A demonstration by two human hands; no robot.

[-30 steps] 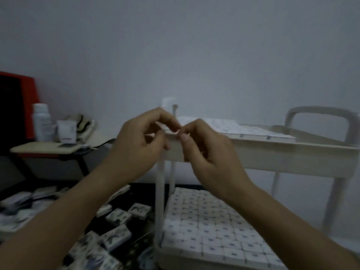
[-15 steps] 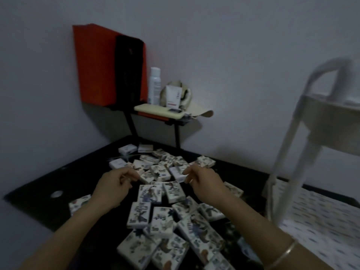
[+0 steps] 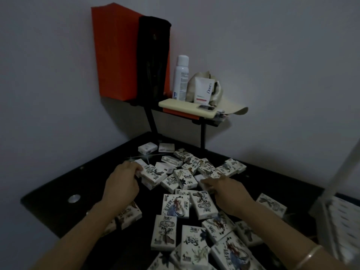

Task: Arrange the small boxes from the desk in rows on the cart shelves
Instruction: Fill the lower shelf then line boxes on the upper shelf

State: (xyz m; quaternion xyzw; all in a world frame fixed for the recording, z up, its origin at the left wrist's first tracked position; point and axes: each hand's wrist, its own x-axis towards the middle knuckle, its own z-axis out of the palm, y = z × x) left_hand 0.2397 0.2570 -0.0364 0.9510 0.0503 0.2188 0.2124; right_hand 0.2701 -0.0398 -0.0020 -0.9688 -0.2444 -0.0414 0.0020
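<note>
Left hand (image 3: 122,181): I had moved it out to 11 o'clock, grasping a patterned box (image 3: 153,172).
Right hand (image 3: 230,193): shifted to 1 o'clock, fingertips at a white box (image 3: 199,177); grip unclear.

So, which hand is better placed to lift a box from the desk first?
Probably the left hand: its fingers curl round a small box. The right hand only reaches toward another box, and its hold is unclear.

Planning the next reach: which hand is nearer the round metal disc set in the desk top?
Left. The left hand sits right of the metal disc, gripping a small box; the right hand is farther right, across the pile.
</note>
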